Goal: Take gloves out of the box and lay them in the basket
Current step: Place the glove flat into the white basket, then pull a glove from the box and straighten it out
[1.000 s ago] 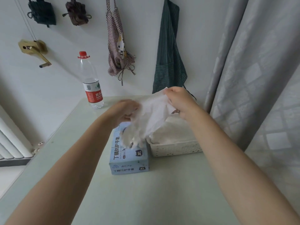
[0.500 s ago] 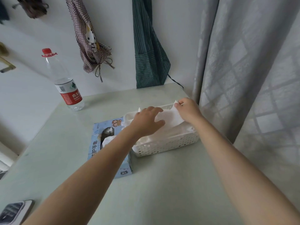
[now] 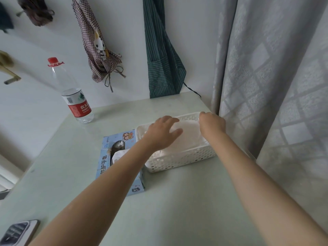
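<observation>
Over basket [image 3: 179, 161], glove [image 3: 190, 132] under left hand [image 3: 162, 133] (flat), right hand [image 3: 212, 122] grip at edge

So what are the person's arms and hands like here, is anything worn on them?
Both are bare. The left hand and right hand wear no gloves, and no ring, watch or bracelet shows. Both forearms are uncovered up to the frame's lower edge, with no sleeve in sight. The left hand's fingers are bare too; the right hand's are mostly hidden.

basket [image 3: 181, 159]: white, perforated
box [image 3: 106, 162]: pale blue, cartoon print
gloves [image 3: 189, 134]: white
bottle [image 3: 74, 96]: clear, red cap, red label
aprons [image 3: 163, 50]: green pinstripe; brown check
table [image 3: 177, 210]: pale green
</observation>
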The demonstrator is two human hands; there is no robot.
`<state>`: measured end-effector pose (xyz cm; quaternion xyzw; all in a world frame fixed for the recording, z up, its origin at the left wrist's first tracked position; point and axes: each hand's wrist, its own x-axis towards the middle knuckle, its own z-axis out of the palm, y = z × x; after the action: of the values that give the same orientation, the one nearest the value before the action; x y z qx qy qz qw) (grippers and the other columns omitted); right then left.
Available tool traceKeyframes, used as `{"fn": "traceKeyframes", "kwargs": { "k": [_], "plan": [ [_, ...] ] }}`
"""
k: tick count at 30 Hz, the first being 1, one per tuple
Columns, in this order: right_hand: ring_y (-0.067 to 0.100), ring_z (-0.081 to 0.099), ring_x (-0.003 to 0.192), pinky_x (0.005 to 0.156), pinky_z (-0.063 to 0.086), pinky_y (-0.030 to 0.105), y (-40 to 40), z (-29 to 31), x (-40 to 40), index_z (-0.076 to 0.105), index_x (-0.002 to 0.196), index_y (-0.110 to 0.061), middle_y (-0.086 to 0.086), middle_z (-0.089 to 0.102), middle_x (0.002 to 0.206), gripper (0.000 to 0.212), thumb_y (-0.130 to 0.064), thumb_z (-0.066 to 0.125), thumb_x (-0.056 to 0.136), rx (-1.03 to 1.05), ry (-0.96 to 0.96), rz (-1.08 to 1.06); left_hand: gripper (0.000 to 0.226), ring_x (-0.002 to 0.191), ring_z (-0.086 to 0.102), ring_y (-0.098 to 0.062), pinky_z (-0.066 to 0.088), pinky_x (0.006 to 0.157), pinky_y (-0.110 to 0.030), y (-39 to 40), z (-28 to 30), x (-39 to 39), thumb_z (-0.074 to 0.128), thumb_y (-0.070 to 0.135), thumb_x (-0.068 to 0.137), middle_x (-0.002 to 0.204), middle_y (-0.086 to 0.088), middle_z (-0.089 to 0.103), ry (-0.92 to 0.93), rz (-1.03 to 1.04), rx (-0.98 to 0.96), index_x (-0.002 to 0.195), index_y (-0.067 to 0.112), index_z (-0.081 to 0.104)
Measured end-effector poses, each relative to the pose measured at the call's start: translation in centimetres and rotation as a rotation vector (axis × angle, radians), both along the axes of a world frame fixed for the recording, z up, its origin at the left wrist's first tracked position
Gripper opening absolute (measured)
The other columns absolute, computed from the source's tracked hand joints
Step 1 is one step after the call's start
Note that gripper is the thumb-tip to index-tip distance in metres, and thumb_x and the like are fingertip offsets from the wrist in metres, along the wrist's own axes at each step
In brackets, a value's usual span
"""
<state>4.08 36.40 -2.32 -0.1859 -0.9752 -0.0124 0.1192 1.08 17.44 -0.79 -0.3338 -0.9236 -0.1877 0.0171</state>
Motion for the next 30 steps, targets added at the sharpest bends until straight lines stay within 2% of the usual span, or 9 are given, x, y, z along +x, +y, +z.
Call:
{"fn": "traceKeyframes", "kwargs": {
  "k": [3,6,9,13,18,21,25,28,30],
  "plan": [
    [0.030,0.066,0.099,0.068,0.040,0.031,-0.1,-0.2,0.4,0.058,0.108,-0.007,0.010,0.065,0.108,0.026,0.006,0.044,0.089,0.012,0.003,0.003,0.074,0.150,0.012,-0.023,0.016,0.118,-0.053,0.5,-1.3,0.1,0.041,0.069,0.091,0.163,0.002,0.013,-0.102,-0.013,-0.281,0.153,0.033,0.022],
    [0.028,0.065,0.097,0.064,0.037,0.031,-0.4,-0.3,0.7,0.054,0.110,-0.007,0.010,0.061,0.111,0.022,0.001,0.049,0.091,0.040,0.060,0.006,0.081,0.151,0.008,-0.024,0.013,0.119,-0.055,0.5,-2.4,-0.1,0.042,0.072,0.089,0.164,0.002,0.008,-0.192,-0.034,-0.357,0.154,0.033,0.015],
    [0.027,0.062,0.095,0.060,0.035,0.032,-0.9,0.1,0.8,0.050,0.113,-0.007,0.013,0.052,0.116,0.022,-0.007,0.054,0.092,0.061,0.163,0.009,0.075,0.147,0.024,-0.025,0.024,0.118,-0.049,0.1,-1.7,-0.7,0.048,0.066,0.090,0.160,-0.002,0.025,-0.246,-0.003,-0.117,0.152,0.028,0.029],
    [0.030,0.059,0.085,0.058,0.032,0.034,-3.0,1.4,0.2,0.051,0.109,-0.005,0.015,0.051,0.111,0.015,-0.008,0.049,0.095,-0.003,0.230,0.070,0.036,0.123,0.050,-0.018,0.041,0.100,-0.033,-2.3,0.7,-0.8,0.055,0.045,0.096,0.134,0.000,0.055,-0.095,0.096,0.225,0.127,0.026,0.060],
    [0.026,0.050,0.070,0.057,0.038,0.033,-10.0,2.8,-0.5,0.055,0.097,-0.006,0.009,0.053,0.096,0.018,-0.016,0.040,0.098,-0.144,0.220,0.333,0.019,0.081,0.065,-0.017,0.053,0.075,-0.034,-9.0,2.7,-0.3,0.054,0.021,0.091,0.096,-0.001,0.071,-0.198,0.282,0.312,0.089,0.018,0.073],
    [0.025,0.057,0.078,0.066,0.050,0.037,-13.8,3.0,-0.9,0.060,0.092,-0.010,0.005,0.057,0.092,0.020,-0.019,0.043,0.096,-0.258,0.150,0.449,0.017,0.060,0.065,-0.017,0.056,0.063,-0.033,-13.1,3.2,-0.2,0.057,0.018,0.089,0.082,-0.004,0.071,-0.268,0.362,0.239,0.088,0.012,0.073],
    [0.021,0.052,0.103,0.089,0.045,0.038,-18.1,3.3,-1.2,0.068,0.092,-0.022,0.001,0.056,0.100,0.021,-0.040,0.058,0.090,-0.330,-0.062,0.630,0.014,0.061,0.064,-0.012,0.048,0.054,-0.021,-16.8,2.6,0.5,0.072,0.033,0.083,0.085,0.006,0.064,-0.366,0.314,0.004,0.093,0.026,0.067],
    [0.019,0.040,0.112,0.098,0.035,0.041,-19.6,3.2,-1.1,0.068,0.104,-0.031,-0.001,0.049,0.113,0.057,-0.074,0.062,0.067,-0.211,-0.370,0.655,0.016,0.071,0.067,-0.017,0.049,0.059,-0.021,-17.8,2.0,1.1,0.069,0.024,0.084,0.091,-0.001,0.069,-0.413,0.239,-0.034,0.100,0.024,0.070],
    [0.023,0.042,0.112,0.097,0.037,0.043,-19.7,3.0,-1.1,0.067,0.103,-0.031,-0.003,0.050,0.113,0.064,-0.077,0.063,0.058,-0.146,-0.405,0.625,0.014,0.070,0.063,-0.014,0.045,0.057,-0.018,-18.1,1.7,1.3,0.064,0.015,0.087,0.090,0.001,0.067,-0.394,0.259,0.089,0.095,0.025,0.070]
  ]
}}
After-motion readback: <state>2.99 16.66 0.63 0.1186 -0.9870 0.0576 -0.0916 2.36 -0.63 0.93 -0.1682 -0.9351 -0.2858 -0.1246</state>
